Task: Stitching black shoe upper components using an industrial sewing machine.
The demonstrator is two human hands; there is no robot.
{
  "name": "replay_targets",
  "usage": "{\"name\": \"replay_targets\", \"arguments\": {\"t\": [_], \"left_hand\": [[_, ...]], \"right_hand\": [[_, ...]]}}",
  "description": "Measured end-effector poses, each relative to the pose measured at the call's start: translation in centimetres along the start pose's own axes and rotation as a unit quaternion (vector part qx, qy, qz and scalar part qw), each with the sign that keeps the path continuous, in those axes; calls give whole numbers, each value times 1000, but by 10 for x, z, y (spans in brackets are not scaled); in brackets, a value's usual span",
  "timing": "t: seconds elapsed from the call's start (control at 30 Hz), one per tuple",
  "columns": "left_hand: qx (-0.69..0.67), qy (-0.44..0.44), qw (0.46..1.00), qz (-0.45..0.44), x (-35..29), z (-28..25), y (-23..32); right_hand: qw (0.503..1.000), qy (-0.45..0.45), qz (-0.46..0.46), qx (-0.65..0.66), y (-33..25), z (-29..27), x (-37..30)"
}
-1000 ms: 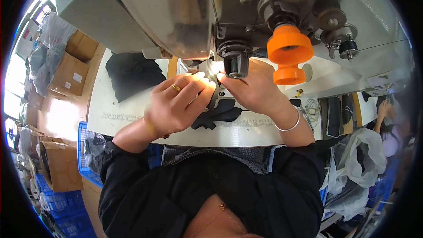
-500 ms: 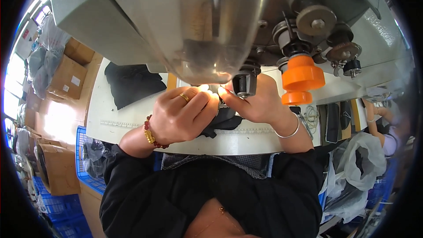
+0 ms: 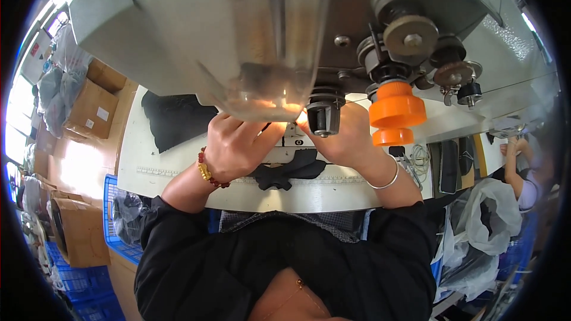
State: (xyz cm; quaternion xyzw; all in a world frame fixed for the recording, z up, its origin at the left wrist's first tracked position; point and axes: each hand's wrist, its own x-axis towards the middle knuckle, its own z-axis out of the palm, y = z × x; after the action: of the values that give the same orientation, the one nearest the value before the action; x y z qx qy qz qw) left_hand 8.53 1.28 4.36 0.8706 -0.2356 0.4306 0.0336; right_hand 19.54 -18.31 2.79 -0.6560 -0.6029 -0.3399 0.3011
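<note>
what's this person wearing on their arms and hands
Black sleeves are pushed up past both elbows, leaving the forearms bare. The left hand has a beaded bracelet of gold and dark red beads at the wrist. The right hand has a thin silver bangle at the wrist. No gloves.

bright daylight pours in at the far left, washing the tan floor (image 3: 71,169). cardboard boxes (image 3: 89,107) and blue crates (image 3: 122,214) stand beside the white counter (image 3: 333,193); white plastic bags (image 3: 493,214) hang at right.
</note>
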Motion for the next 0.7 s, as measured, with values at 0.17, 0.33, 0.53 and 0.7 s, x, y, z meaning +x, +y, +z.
{"name": "replay_targets", "arguments": {"t": [0.17, 0.33, 0.53, 0.7], "left_hand": [[34, -13, 999, 7, 0, 0, 1], [13, 23, 998, -57, 5, 1, 2], [-9, -85, 996, -16, 7, -12, -16], [-35, -36, 999, -20, 8, -9, -12]], "right_hand": [[1000, 8, 10, 15, 2, 3, -4], [1000, -6, 13, 10, -3, 4, -4], [995, -44, 11, -83, -11, 5, -10], [994, -38, 26, -98, -13, 5, -7]]}}
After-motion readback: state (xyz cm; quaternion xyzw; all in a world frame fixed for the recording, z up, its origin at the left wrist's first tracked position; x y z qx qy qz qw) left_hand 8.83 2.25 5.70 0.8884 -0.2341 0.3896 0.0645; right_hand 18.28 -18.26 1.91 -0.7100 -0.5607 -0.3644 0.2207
